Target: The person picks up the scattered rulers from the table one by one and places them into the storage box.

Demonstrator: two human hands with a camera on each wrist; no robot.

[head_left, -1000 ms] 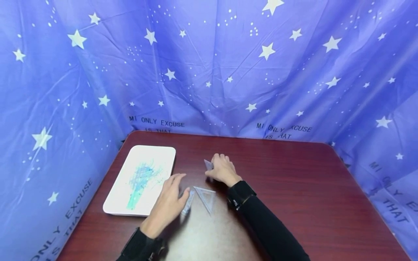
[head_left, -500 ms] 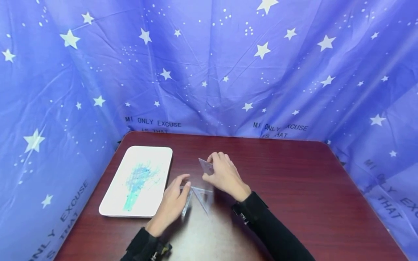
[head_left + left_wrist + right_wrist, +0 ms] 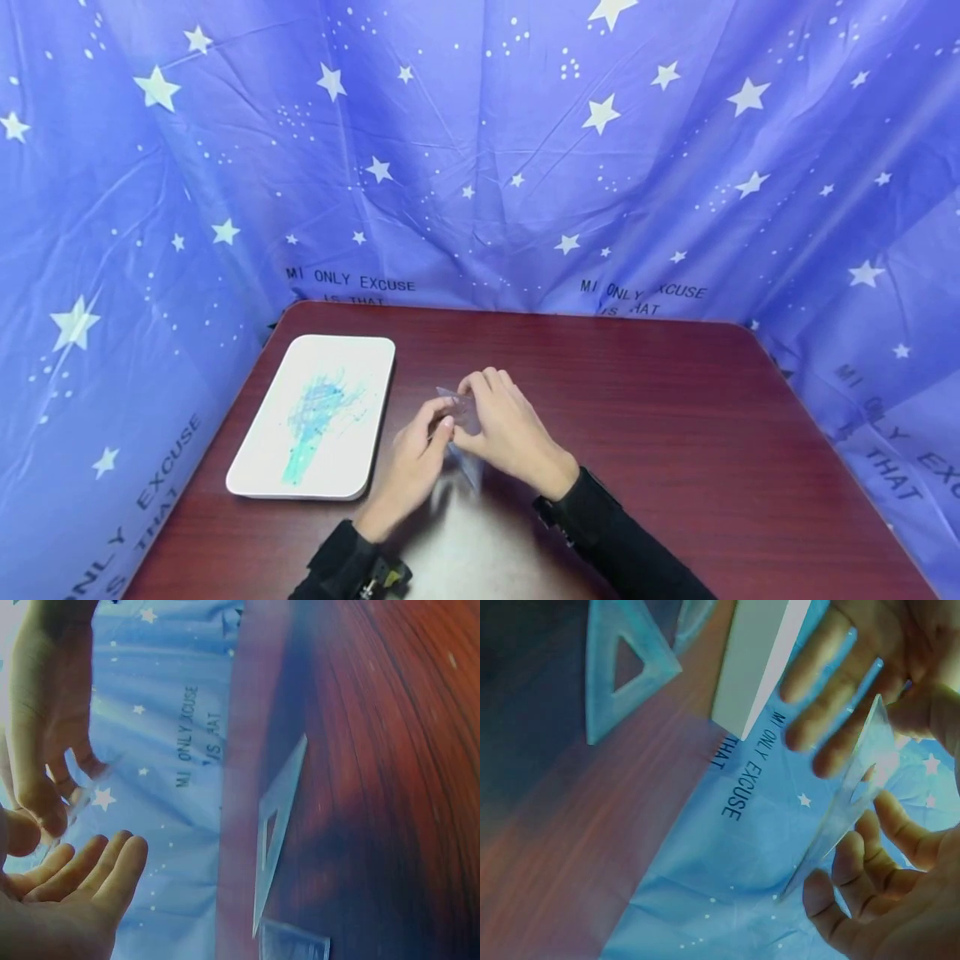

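Note:
A clear triangular set square (image 3: 467,412) is held up off the table between both hands. My right hand (image 3: 513,429) grips it from the right, thumb in front and fingers behind. At its left corner, the thumb and index finger of my left hand (image 3: 412,467) pinch it; the right wrist view has this left hand (image 3: 870,667) with its other fingers stretched out. Below them a second clear set square (image 3: 285,791) lies on the table. Beside that one is another clear plastic piece (image 3: 296,945), curved along one edge in the right wrist view and mostly hidden by my left hand in the head view.
A white board (image 3: 255,467) with blue-green scribbles lies on the left of the dark red wooden table (image 3: 675,417). Blue star-printed cloth (image 3: 480,150) hangs behind and along both sides of the table.
My right hand has brought the raised set square left and nearer to me. My left hand has moved right to meet it and now pinches its corner.

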